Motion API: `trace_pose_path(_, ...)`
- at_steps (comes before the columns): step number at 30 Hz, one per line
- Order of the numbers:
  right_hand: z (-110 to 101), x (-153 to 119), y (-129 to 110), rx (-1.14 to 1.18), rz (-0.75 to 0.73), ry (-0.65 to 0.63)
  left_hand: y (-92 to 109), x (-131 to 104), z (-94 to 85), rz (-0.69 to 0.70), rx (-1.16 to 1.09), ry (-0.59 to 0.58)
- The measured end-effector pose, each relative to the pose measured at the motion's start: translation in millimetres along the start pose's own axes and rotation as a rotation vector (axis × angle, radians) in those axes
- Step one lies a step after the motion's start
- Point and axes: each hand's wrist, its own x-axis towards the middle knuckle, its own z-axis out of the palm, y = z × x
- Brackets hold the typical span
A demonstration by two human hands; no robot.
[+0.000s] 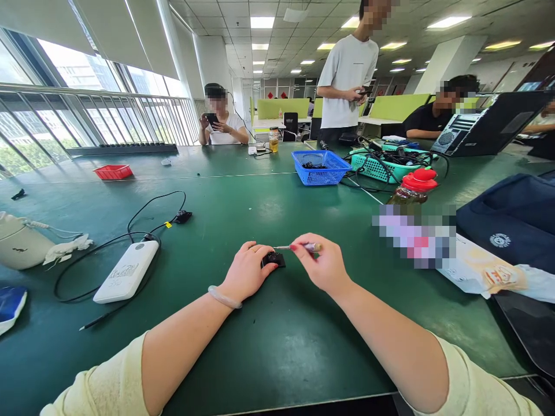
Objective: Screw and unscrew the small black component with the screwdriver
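Note:
My left hand [250, 267] is closed round a small black device [274, 260] on the green table [269, 211], thumb at its near side and fingers over its far side. My right hand [323, 263] pinches a screwdriver [311, 247] with a pale handle between thumb and fingers. Its thin metal shaft points left and lies level, with the tip close to the device's far edge. I cannot tell whether the tip touches it. Much of the device is hidden under my left fingers.
To the left lies a white power bank [128, 271] with a looped black cable. A blue basket [321, 167], a green basket [375, 167] and a red tray [113, 171] stand farther back. At right are a red-lidded bottle [420, 182] and a dark bag [511, 211]. Several people are beyond.

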Motion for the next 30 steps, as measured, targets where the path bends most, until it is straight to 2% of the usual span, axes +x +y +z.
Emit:
trace_pose_path(3, -3, 3, 9, 0.129, 0.2, 0.0, 0, 0, 0.0, -0.003, -0.003, -0.002)
trace_pose_path(7, -3, 3, 15, 0.232, 0.309, -0.017, -2, 1, 1.8, 0.006, -0.011, 0.01)
trace_pose_path(13, -3, 5, 6, 0.169, 0.28, -0.088, -2, 1, 2.4, 0.013, -0.007, 0.006)
trace_pose_path(19, -3, 3, 7, 0.215, 0.297, -0.131, -2, 0, 2.2, 0.002, -0.014, 0.01)
trace_pose_path(30, -5, 5, 2, 0.123, 0.188, -0.167, -2, 1, 1.7, 0.011, -0.004, -0.002)
